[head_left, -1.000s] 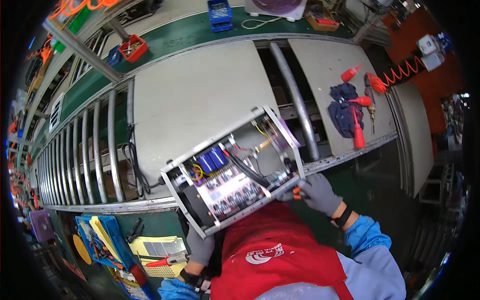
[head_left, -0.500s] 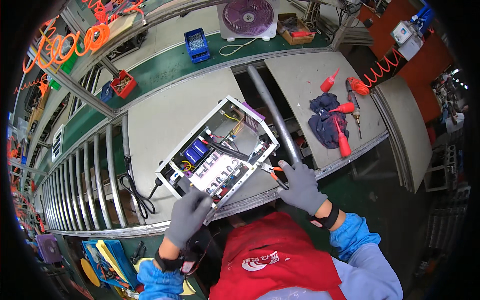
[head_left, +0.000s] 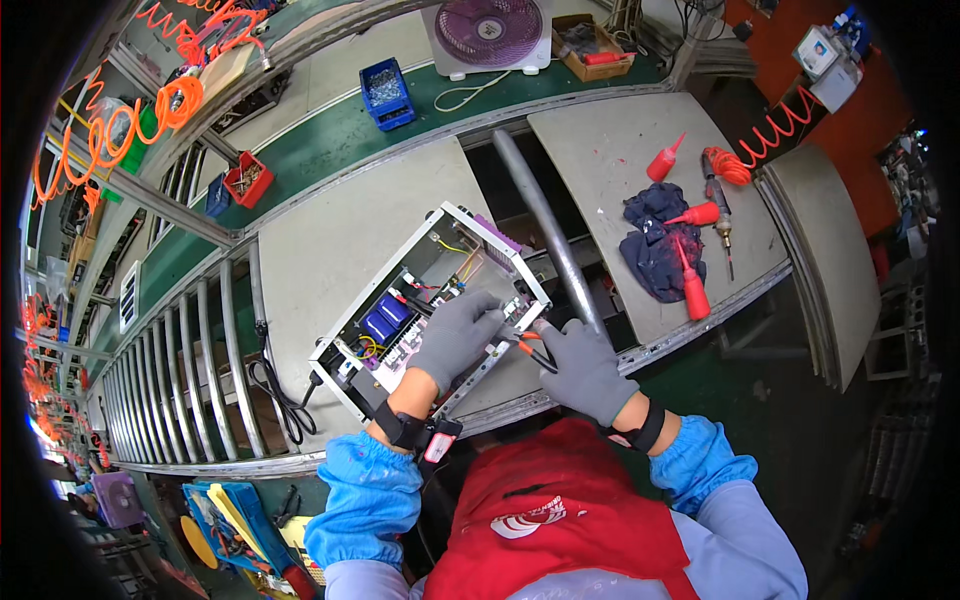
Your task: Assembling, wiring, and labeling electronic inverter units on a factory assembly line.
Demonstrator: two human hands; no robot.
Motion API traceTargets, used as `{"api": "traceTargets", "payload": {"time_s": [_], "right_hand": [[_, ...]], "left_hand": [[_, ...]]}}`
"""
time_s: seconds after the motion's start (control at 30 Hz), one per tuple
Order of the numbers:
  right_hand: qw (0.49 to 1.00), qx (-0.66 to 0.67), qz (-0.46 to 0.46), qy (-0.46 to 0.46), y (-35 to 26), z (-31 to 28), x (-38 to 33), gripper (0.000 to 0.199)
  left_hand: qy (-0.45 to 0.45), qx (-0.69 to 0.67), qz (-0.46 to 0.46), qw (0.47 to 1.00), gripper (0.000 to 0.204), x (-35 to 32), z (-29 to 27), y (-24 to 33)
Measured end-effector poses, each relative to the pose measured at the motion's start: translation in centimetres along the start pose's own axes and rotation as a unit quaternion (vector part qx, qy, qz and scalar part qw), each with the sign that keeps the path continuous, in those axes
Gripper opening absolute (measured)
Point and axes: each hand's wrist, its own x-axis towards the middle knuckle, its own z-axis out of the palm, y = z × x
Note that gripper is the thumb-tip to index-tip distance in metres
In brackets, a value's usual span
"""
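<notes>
My gloved left hand [head_left: 455,335] lies flat inside the open electronics chassis [head_left: 425,300] on the grey tabletop [head_left: 330,250]; right hand [head_left: 585,370] grips red-handled pliers [head_left: 530,348] at the chassis's near corner; red squeeze bottles [head_left: 690,280] sit well apart.

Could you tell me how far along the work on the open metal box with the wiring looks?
Done: the open metal box lies on the grey workbench, its blue parts and wires already inside. In hand: the left hand presses down inside it, while the right hand holds red-handled pliers at its near corner. Left: it has no cover, and no lid for it is in view.
</notes>
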Motion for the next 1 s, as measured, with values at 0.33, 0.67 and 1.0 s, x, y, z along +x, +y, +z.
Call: {"api": "traceTargets", "payload": {"time_s": [0.33,0.67,1.0], "right_hand": [[0.993,0.099,-0.055,-0.038,-0.3,-1.3,0.8,0.050],[0.971,0.001,-0.240,0.023,-12.4,1.2,6.8,0.069],[0.988,-0.043,-0.149,0.019,-19.6,3.3,8.5,0.062]], "left_hand": [[0.259,-0.080,0.026,0.962,0.017,-8.5,2.6,-1.3],[0.340,-0.228,-0.163,0.898,0.044,-13.5,-10.0,-8.7],[0.213,-0.208,-0.104,0.949,0.020,-11.5,-13.1,-11.6]]}}
